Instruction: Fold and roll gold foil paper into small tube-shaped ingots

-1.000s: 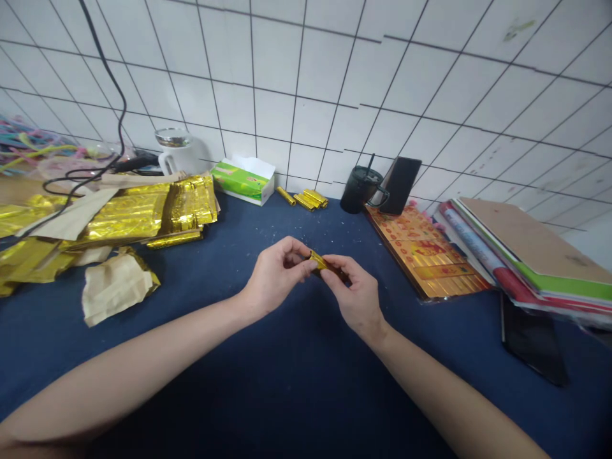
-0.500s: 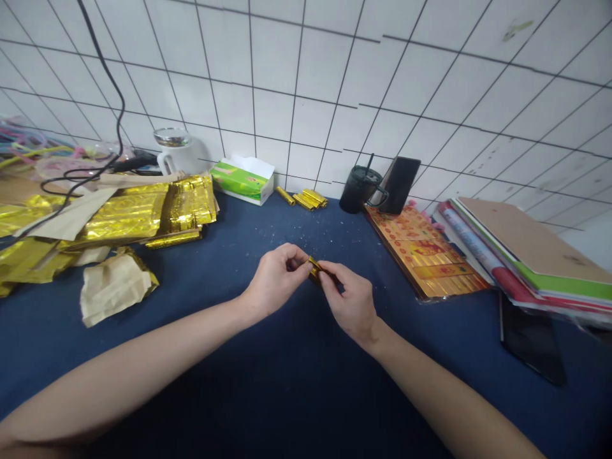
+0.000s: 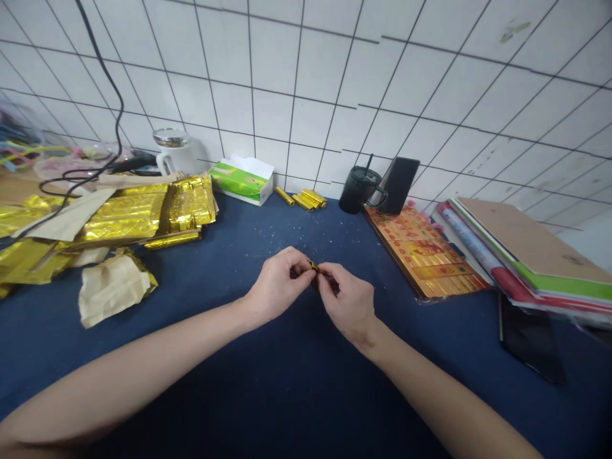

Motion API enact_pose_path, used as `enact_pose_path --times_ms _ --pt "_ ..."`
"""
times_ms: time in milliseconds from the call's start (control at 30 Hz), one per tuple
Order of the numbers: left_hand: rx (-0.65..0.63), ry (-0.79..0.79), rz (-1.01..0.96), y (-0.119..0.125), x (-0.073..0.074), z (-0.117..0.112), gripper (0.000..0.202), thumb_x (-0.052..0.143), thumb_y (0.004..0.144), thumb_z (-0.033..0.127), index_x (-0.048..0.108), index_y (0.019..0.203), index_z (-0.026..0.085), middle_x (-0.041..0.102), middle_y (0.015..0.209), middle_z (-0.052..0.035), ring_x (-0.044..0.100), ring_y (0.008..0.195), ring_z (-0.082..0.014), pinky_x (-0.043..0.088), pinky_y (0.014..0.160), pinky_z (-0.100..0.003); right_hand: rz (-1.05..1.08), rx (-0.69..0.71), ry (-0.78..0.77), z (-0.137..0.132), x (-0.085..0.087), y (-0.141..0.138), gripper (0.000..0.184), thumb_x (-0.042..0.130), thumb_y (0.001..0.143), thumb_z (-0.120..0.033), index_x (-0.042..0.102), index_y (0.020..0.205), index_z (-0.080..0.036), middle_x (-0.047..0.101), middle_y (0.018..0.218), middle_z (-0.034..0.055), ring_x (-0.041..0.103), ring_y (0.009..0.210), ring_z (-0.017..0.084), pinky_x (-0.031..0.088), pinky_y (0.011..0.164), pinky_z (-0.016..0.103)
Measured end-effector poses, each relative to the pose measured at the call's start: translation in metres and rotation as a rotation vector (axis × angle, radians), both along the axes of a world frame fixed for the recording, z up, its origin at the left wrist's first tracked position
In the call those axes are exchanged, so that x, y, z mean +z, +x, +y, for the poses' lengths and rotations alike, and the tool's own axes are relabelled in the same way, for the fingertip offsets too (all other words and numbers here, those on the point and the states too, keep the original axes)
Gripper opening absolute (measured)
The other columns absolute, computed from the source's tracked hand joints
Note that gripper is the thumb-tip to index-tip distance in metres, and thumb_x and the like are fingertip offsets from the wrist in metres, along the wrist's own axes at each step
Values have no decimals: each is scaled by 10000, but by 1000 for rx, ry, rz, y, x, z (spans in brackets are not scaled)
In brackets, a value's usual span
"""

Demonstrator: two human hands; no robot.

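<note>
Both hands meet over the middle of the dark blue table (image 3: 282,376), pinching a small piece of gold foil paper (image 3: 313,268) between them. My left hand (image 3: 282,284) grips it from the left with thumb and fingertips. From the right, my right hand (image 3: 349,299) pinches its other side. Most of the piece is hidden behind the fingertips, so its exact shape cannot be made out. Beyond the hands, near the wall, several rolled gold paper tubes (image 3: 310,199) lie together, with a single gold roll (image 3: 285,196) just left of them.
At left lie stacked gold foil sheets (image 3: 124,210) and a crumpled paper piece (image 3: 115,287). Along the wall stand a white mug (image 3: 179,156), a tissue pack (image 3: 243,182), a black cup (image 3: 358,190) and a propped phone (image 3: 401,185). Orange printed packets (image 3: 425,255) and stacked folders (image 3: 540,248) are right.
The fingertips of both hands have drawn closer together on the gold foil paper, and less of it shows now. The other things on the table stay where they were.
</note>
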State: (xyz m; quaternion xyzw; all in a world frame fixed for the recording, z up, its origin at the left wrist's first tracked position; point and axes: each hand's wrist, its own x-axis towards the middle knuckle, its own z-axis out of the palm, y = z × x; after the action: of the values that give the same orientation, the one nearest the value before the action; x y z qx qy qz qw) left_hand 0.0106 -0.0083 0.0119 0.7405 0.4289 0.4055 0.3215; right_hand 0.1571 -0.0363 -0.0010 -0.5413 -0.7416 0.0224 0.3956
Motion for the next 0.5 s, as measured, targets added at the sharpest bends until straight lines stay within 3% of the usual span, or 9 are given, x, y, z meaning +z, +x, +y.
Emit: enact_pose_path --times_ms 200,367,500 --pt "5 43 24 1 -5 1 69 506 714 142 541 658 164 556 777 -7 516 651 -102 420 583 -232 -83 71 55 -1 -1 2 214 419 821 -187 624 872 -225 678 822 37 622 708 166 460 659 285" --pt "41 23 74 1 -8 4 70 501 702 147 568 705 168 550 688 4 515 611 -107 423 569 -237 -133 116 30 -1 -4 2 218 411 824 -177 625 813 -214 668 792 53 610 716 177 451 674 300" --pt "55 -40 87 0 -6 4 88 492 692 146 575 717 163 557 669 4 524 610 -115 429 570 -242 10 124 -61 0 -5 0 222 468 790 -201 575 984 -215 663 859 45 622 723 172 474 673 299"
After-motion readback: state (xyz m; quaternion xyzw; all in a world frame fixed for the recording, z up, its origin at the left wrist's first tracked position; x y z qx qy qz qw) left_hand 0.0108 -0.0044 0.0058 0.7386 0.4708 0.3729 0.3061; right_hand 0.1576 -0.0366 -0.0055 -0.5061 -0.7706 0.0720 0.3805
